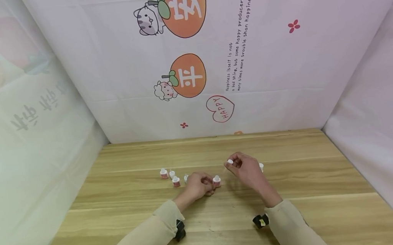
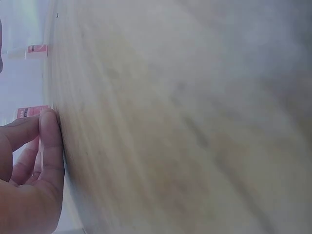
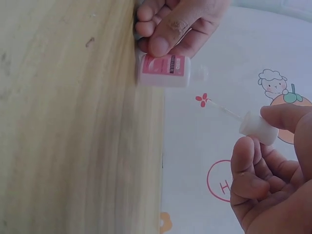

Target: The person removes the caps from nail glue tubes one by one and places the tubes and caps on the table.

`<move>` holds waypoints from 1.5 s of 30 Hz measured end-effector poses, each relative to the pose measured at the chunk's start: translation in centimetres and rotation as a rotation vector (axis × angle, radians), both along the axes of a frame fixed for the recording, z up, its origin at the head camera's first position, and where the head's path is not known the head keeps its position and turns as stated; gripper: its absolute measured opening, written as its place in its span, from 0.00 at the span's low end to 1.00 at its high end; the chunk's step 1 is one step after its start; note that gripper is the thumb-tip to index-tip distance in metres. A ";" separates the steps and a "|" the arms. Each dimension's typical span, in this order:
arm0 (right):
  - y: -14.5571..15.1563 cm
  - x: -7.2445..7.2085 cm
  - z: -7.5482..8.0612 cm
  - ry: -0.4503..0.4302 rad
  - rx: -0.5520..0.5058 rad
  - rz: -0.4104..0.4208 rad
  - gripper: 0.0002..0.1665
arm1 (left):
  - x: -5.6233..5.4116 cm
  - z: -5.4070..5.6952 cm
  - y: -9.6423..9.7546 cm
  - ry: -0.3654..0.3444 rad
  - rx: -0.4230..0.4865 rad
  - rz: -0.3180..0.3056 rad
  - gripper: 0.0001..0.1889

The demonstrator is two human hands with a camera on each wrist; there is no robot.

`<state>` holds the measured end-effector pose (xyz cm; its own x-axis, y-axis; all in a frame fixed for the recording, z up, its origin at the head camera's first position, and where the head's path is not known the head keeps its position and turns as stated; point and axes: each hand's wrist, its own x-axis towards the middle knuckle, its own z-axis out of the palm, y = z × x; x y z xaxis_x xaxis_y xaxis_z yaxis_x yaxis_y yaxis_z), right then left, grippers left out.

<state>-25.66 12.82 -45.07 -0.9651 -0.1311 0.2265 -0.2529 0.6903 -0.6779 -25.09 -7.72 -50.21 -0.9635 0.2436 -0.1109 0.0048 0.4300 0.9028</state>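
Holding a small bottle (image 1: 216, 181) by its side, the left hand (image 1: 198, 184) has its thumb and fingers closed in a pinch. The bottle stands up on the wooden table (image 1: 321, 216) and has a pink label (image 3: 165, 65). Seen from the head, the right hand (image 1: 248, 169) is between two and three o'clock from that bottle. It pinches a white cap (image 1: 230, 161) in the air, at half past one. In the right wrist view, a thin stick (image 3: 225, 109) pokes from the cap toward ten o'clock. Four more little bottles (image 1: 176, 182) sit near nine o'clock. Something white (image 1: 261, 167) peeks out near three o'clock.
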 end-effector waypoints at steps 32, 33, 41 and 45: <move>-2.4 0.0 -0.9 -0.042 0.012 0.107 0.10 | 2.2 0.2 -4.7 -0.015 0.023 0.061 0.06; -2.5 0.0 -0.9 -0.042 0.011 0.112 0.10 | 2.2 0.2 -4.9 -0.014 0.018 0.062 0.05; -3.3 0.0 -0.9 -0.073 0.014 0.142 0.10 | 2.4 0.3 -5.8 0.015 -0.002 0.070 0.06; -3.8 0.0 -1.0 -0.081 0.032 0.138 0.08 | 2.3 0.1 -6.2 0.027 -0.025 0.073 0.07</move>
<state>-25.66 9.00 -46.11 -0.9523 -0.2697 0.1427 -0.2925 0.6742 -0.6781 -22.76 -13.93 -50.12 -0.9813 0.1704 -0.0899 -0.0031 0.4525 0.8917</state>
